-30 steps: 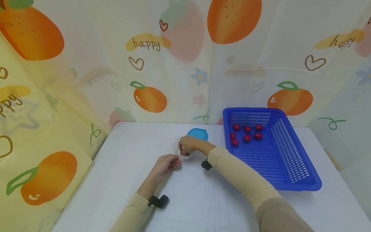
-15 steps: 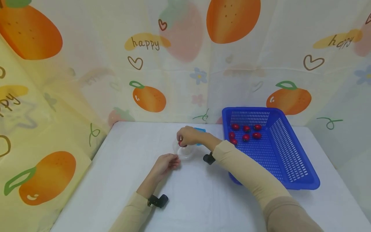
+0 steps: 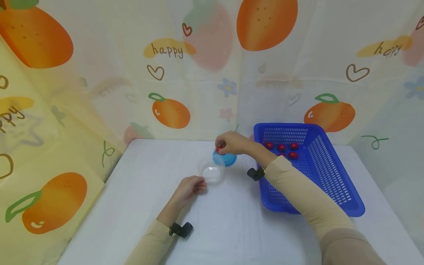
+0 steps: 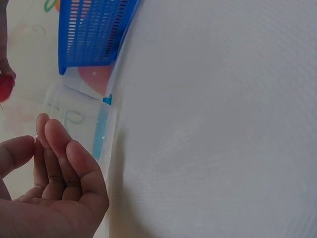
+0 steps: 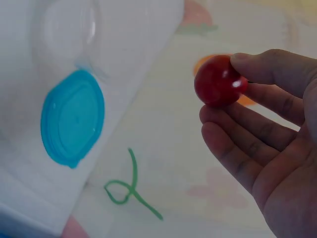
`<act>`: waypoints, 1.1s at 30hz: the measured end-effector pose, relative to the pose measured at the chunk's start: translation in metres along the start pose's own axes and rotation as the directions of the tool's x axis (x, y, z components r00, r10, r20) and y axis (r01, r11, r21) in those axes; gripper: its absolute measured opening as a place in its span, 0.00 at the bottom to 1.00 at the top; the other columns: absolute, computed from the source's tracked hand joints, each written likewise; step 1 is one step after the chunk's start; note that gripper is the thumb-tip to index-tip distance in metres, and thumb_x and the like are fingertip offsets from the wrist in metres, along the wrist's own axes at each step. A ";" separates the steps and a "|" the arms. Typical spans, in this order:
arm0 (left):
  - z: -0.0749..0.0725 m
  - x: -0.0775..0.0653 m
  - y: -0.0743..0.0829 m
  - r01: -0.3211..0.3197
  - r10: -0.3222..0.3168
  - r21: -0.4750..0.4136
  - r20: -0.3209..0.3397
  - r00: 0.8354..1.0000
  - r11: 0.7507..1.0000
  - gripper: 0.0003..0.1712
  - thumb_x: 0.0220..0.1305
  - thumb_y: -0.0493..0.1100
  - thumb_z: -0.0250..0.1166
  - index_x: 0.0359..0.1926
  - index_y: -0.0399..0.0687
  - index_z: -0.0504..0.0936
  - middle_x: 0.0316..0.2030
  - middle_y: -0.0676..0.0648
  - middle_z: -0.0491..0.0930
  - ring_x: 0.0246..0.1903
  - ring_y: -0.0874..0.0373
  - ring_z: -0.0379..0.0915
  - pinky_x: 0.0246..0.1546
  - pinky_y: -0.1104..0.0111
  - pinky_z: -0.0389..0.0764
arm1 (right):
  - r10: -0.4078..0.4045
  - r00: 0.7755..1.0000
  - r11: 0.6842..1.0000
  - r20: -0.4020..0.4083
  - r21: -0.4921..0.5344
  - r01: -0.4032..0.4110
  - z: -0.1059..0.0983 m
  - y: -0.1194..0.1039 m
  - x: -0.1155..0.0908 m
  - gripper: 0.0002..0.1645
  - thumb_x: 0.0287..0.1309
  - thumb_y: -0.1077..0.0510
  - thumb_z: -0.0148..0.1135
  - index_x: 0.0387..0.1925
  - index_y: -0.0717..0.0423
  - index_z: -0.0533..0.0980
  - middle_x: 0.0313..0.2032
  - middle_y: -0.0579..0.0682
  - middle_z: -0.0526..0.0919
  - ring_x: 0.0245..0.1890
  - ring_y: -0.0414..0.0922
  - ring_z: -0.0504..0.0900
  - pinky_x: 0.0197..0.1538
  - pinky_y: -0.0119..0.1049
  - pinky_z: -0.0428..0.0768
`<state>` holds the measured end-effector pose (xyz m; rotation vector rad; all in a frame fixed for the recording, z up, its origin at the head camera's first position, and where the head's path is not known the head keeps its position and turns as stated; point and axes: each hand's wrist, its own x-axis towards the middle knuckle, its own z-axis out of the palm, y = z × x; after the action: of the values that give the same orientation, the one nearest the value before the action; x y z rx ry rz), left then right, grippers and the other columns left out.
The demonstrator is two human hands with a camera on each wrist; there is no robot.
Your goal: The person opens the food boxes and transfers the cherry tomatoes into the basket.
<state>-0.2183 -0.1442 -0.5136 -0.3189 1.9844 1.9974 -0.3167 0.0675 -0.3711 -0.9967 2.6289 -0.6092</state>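
Observation:
A red cherry tomato [image 5: 215, 82] is pinched between the thumb and fingers of my right hand [image 3: 232, 142], raised over the blue lid [image 3: 229, 159] in the head view. Just in front of that lid stands a clear plastic container [image 3: 212, 173], its inside bare. My left hand [image 3: 189, 187] pinches the container's near left rim with thumb and fingertips. In the left wrist view, the container's wall [image 4: 84, 111] rises behind the fingers, and the tomato [image 4: 6, 88] shows at the left edge.
On the right stands a large blue plastic basket [image 3: 360, 208] with several cherry tomatoes [image 3: 293, 155] toward its back left. My right forearm crosses over its left side. A white cloth [image 3: 139, 206] covers the table, and a fruit-print curtain [image 3: 205, 88] hangs behind.
My right hand has risen out of the container with the cherry tomato and moved back and right, over the lid. My left hand has stayed at the container's rim.

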 end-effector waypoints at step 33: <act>-0.001 -0.001 0.000 -0.003 0.003 0.009 -0.027 1.000 1.000 0.16 0.67 0.41 0.56 0.45 0.29 0.78 0.28 0.49 0.82 0.30 0.61 0.79 0.35 0.72 0.79 | 0.270 0.943 0.963 -0.193 0.059 -0.264 -0.044 0.110 -0.106 0.16 0.60 0.61 0.62 0.48 0.66 0.79 0.46 0.63 0.83 0.48 0.58 0.81 0.56 0.55 0.77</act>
<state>-0.2176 -0.1456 -0.5132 -0.3431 2.0110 1.9961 -0.3183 0.2262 -0.3743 -0.5787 2.8498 -0.7140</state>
